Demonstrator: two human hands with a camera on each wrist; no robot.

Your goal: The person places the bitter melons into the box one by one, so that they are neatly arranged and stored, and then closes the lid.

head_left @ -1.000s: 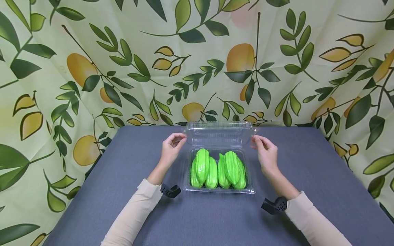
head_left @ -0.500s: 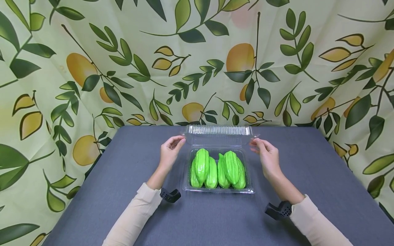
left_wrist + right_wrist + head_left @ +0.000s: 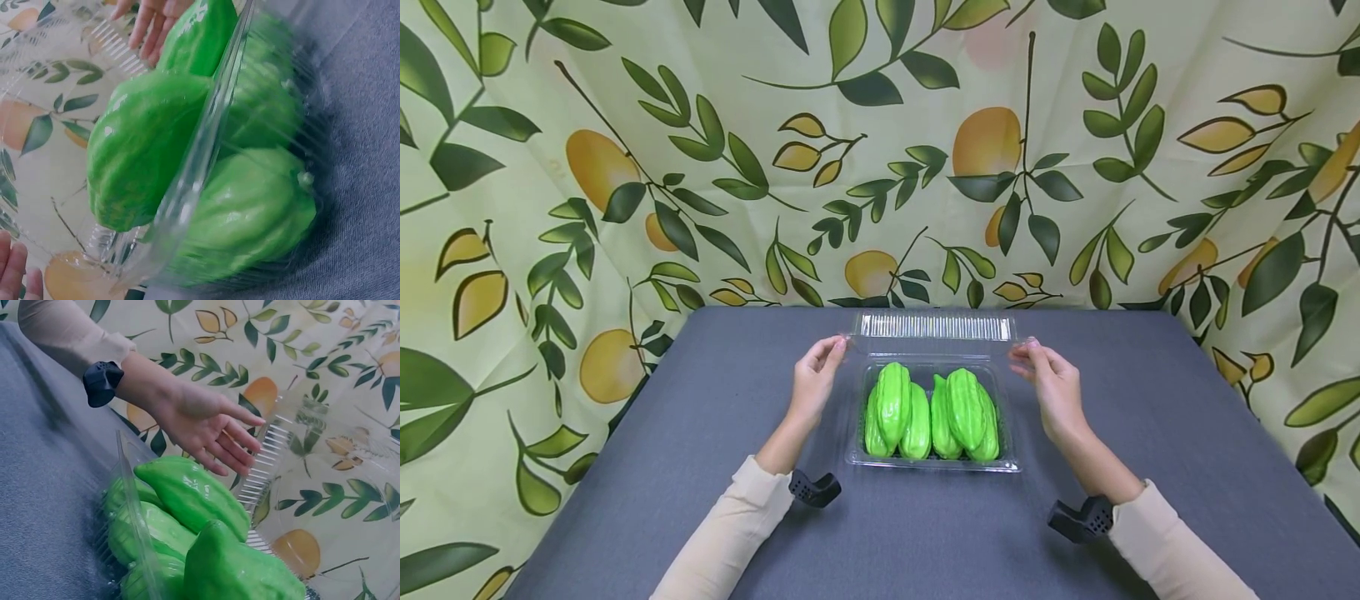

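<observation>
A clear plastic clamshell box [image 3: 934,467] stands on the table with its lid [image 3: 936,327] raised at the far side. Several bright green, ribbed fruits, resembling star fruit [image 3: 967,410], fill its base in two piles. Thumb and fingertips of my left hand [image 3: 815,379] pinch the lid's left corner. At the opposite corner, my right hand [image 3: 1054,385] does the same, its other fingers slightly spread. In the left wrist view the fruits [image 3: 150,147] rise above the rim of the base [image 3: 209,134]. The right wrist view shows the left hand [image 3: 200,425] by the lid's ridged edge.
The box sits on a grey-blue cloth-covered table [image 3: 730,392]. Behind the table's far edge hangs a curtain [image 3: 880,150] printed with leaves and fruit. Black wrist cameras [image 3: 814,489] sit on both wrists.
The lid has sunk lower in the head view, its ridged band coming into clearer sight. Both hands have gone down slightly with it, the right one also a little outward. The fruits have not moved.
</observation>
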